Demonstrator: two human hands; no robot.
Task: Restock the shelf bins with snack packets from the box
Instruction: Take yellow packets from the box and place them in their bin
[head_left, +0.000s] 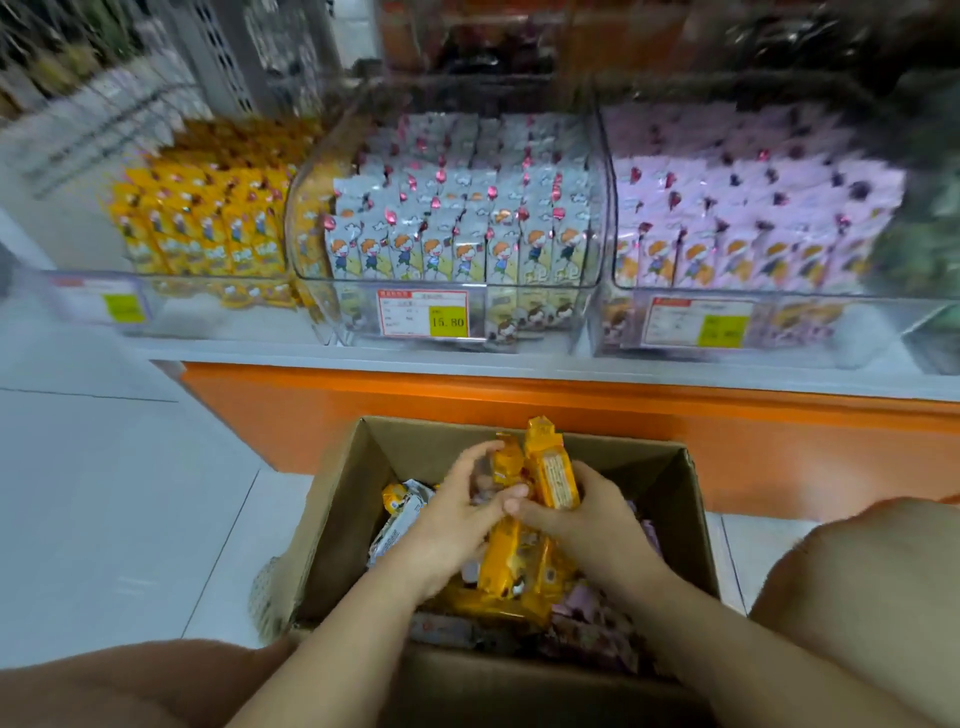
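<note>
An open cardboard box (670, 467) stands on the floor between my knees, holding loose yellow, grey and pink snack packets. Both hands are inside it. My left hand (447, 514) and my right hand (582, 519) together grip a bunch of upright yellow packets (545, 467), fingers curled round them from each side. More yellow packets (514, 571) lie under my wrists. On the shelf above are three clear bins: a yellow-packet bin (208, 218) at left, a grey-packet bin (457, 218) in the middle, a pink-packet bin (743, 223) at right.
The shelf has a white ledge and an orange base panel (467, 410) just behind the box. Price labels (423, 313) hang on the bin fronts. White floor tiles (104, 493) lie to the left. My knees flank the box at the bottom corners.
</note>
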